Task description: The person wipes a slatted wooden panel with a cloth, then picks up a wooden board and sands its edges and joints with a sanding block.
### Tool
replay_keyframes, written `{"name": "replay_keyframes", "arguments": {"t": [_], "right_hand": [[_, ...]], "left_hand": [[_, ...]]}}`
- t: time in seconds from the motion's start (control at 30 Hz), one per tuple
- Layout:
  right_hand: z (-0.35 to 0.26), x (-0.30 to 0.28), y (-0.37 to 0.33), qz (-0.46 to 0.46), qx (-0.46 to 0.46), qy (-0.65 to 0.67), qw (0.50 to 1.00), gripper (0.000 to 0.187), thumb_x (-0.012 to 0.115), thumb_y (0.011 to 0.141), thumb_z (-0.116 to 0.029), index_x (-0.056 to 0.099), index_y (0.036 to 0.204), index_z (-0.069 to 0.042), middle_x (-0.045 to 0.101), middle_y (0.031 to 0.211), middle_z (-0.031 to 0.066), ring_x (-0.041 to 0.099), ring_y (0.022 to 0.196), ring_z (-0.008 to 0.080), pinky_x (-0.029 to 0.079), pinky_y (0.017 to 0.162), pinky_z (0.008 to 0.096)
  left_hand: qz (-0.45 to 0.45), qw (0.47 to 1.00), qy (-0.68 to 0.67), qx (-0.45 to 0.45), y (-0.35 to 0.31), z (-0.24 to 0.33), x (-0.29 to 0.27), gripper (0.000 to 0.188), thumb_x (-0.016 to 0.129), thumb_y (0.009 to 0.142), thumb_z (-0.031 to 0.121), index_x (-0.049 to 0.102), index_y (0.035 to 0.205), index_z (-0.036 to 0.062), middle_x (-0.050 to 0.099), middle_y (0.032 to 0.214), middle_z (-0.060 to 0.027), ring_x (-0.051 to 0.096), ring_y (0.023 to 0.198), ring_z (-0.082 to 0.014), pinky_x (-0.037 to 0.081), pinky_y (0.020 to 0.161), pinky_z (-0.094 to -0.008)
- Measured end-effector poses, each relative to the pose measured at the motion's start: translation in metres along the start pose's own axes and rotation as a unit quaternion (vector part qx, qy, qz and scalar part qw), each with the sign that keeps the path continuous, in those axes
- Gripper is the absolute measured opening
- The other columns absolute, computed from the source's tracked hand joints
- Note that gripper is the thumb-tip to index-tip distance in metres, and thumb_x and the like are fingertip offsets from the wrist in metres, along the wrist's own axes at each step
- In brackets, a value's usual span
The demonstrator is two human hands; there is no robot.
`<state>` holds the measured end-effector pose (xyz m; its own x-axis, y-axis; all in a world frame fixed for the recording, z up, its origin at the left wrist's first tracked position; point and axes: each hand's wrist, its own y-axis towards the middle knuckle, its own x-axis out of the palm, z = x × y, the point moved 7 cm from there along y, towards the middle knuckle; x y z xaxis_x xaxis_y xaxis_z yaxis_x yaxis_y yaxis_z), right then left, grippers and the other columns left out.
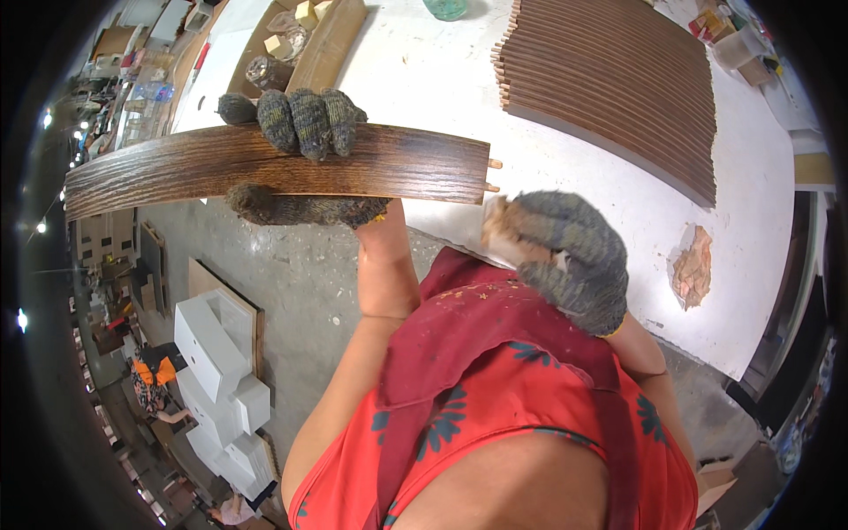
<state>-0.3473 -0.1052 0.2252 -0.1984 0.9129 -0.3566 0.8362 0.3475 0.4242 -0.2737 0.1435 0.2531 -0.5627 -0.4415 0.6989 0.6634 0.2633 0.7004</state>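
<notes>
My left hand, in a dark knitted work glove, is wrapped round a long dark-stained wooden board. Its fingers lie over the far edge and its thumb side is below the near edge. Two light dowels stick out of the board's right end. In the same kind of glove, my right hand is closed on a crumpled brown-and-white rag, close to that end and apart from it. The rag is slightly blurred, and part of it is hidden by the fingers.
Many dark-stained slats lie side by side on the white table. A cardboard box holds pale blocks and a jar. A crumpled brown piece lies at the right. White panels are stacked on the floor; a person is beside them.
</notes>
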Motion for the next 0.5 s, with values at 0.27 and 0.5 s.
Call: {"name": "replay_keyframes", "arguments": {"t": [0.27,0.5], "right_hand": [[0.017,-0.003,0.019,0.056,0.004,-0.031,0.998,0.042,0.084,0.075,-0.012,0.070,0.115,-0.007,0.067,0.116,0.0134,0.066,0.102,0.0290,0.054,0.086,0.0375],[0.010,0.003,0.008,0.041,0.018,-0.047,0.998,0.043,0.086,0.071,-0.011,0.071,0.112,-0.008,0.067,0.112,0.0133,0.066,0.101,0.0306,0.055,0.085,0.0387]], "left_hand": [[0.014,1.000,-0.025,-0.003,0.000,-0.007,0.000,0.070,0.072,0.081,0.058,0.056,0.123,0.0038,0.052,0.085,0.0016,0.053,0.069,-0.0120,0.048,0.060,-0.0290],[0.018,0.999,-0.036,-0.005,-0.006,-0.009,0.002,0.073,0.068,0.086,0.056,0.052,0.134,0.0021,0.051,0.086,-0.0005,0.052,0.069,-0.0128,0.047,0.060,-0.0299]]}}
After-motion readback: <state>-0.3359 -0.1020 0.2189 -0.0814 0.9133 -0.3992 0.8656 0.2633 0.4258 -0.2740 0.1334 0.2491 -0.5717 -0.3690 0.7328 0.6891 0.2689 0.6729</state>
